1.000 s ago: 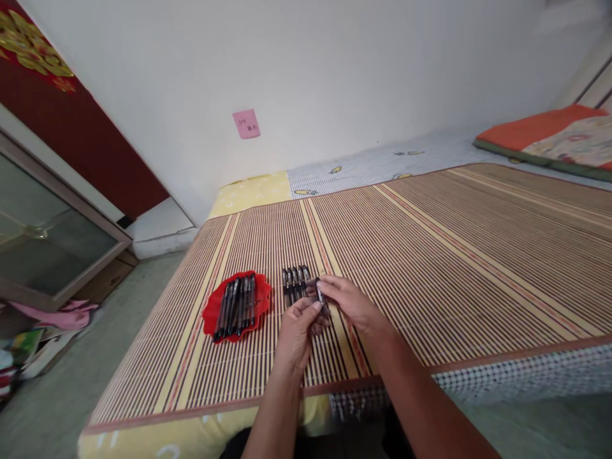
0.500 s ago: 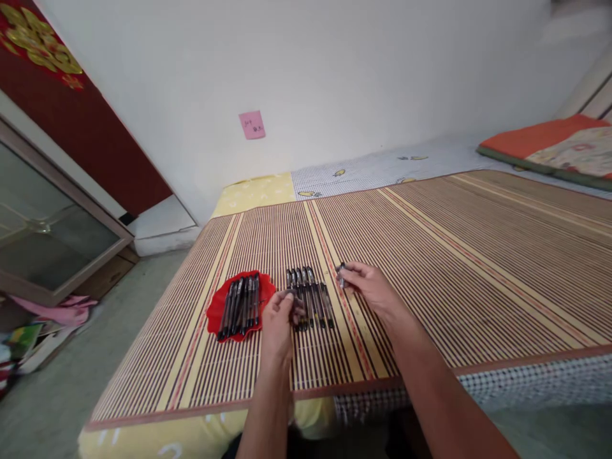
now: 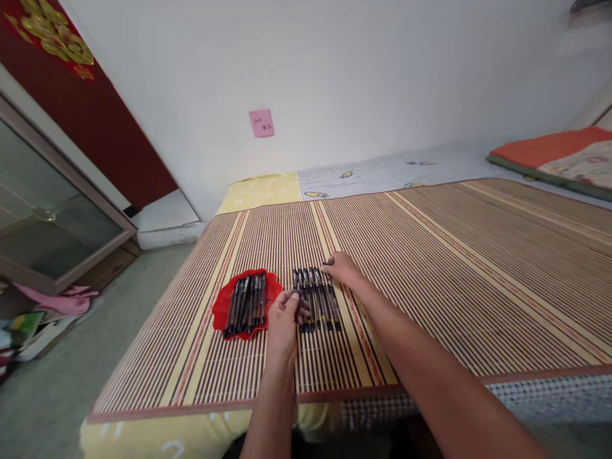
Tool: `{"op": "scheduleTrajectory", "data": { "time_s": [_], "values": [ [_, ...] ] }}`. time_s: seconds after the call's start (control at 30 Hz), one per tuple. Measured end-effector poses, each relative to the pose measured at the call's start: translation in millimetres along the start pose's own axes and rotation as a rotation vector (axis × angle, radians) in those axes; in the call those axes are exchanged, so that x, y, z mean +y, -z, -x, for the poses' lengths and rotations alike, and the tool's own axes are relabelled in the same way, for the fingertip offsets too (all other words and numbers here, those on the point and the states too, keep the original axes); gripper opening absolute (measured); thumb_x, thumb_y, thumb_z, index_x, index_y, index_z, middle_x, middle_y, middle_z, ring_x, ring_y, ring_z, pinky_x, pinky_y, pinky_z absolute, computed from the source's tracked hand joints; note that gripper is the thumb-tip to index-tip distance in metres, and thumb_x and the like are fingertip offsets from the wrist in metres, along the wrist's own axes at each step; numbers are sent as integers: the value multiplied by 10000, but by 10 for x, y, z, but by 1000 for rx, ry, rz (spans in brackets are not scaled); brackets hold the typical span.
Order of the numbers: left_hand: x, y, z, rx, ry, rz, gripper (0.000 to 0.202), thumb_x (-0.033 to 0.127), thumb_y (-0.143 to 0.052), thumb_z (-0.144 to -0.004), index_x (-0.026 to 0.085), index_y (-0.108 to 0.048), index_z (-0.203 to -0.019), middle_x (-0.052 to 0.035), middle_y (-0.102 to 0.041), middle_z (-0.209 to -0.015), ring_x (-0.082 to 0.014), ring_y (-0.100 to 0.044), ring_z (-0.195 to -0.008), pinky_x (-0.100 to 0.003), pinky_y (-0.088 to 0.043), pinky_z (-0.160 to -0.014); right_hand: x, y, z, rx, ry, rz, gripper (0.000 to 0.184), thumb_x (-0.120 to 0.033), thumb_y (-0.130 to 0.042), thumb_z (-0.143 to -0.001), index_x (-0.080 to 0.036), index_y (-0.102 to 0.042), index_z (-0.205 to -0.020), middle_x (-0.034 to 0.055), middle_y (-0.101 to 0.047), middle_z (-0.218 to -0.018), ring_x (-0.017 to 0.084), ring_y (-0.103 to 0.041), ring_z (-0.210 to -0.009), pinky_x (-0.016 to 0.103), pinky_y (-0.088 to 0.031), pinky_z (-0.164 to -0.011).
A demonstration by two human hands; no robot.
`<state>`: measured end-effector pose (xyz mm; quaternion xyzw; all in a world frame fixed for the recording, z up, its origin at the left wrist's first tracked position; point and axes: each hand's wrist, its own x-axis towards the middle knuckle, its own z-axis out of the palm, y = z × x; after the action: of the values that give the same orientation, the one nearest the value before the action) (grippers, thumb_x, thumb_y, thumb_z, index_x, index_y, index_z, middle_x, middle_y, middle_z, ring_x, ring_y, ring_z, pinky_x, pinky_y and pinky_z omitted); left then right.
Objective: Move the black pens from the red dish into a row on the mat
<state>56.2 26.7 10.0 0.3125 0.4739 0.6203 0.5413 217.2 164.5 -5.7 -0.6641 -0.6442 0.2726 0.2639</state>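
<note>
Watching through the head camera, I judge the step in hand to be laying pens side by side on the mat (image 3: 430, 268) that covers the bed (image 3: 258, 191).

My left hand (image 3: 284, 319) has its fingers closed on a dark pen (image 3: 297, 295), pinched between thumb and forefinger. It sits just above the near left end of the row (image 3: 321, 303). The row itself starts right beside those fingers and runs off to their right, its pens parallel and touching or almost touching.

My right hand (image 3: 342, 270) rests at the far right corner of the row, fingers bunched at a small dark bit. I cannot tell whether they grip it or only press on it, nor whether it is a cap or the tip of the outermost pen.

The red tray (image 3: 218, 305) lies just left of the left fingers, close to them but apart from the row, with a bundle of pens heaped inside.

As I read it, the held pen belongs at the left edge of the row. The next move would call for lowering it parallel to its neighbours, ends level with theirs, and opening the fingers gently so it does not roll or nudge the others. The right hand could steady the far side.
</note>
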Motion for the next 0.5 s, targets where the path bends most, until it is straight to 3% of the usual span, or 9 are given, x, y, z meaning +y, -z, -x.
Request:
{"op": "scheduleTrajectory", "data": {
  "time_s": [0.13, 0.33, 0.5],
  "values": [
    [24, 6, 1, 2, 1, 2, 295, 369, -735, -701, 149, -581, -822, 7, -655, -634, -75, -555, -489, -178, -340, -461, 12, -33, -23, -38, 9, 32, 167, -305, -734, -745, -147, -677, -739, 41, -654, -699, 152, -596, -674, 243, -389, -601],
    [19, 2, -2, 0, 2, -3, 304, 372, -735, -693, 148, -576, -823, 8, -652, -626, -75, -550, -484, -180, -332, -458, 8, -18, -10, -81, 7, 50, 61, -148, -672, -778, -135, -710, -732, 63, -688, -747, 149, -612, -677, 252, -393, -626],
    [-1, 1, -1, -6, 6, -20, 306, 382, -735, -696, 152, -571, -814, 9, -648, -629, -77, -556, -484, -180, -335, -456, 36, -9, 22, -82, 5, 30, 70, -141, -670, -789, -144, -722, -743, 64, -692, -756, 152, -616, -676, 260, -402, -638]
  ]
}}
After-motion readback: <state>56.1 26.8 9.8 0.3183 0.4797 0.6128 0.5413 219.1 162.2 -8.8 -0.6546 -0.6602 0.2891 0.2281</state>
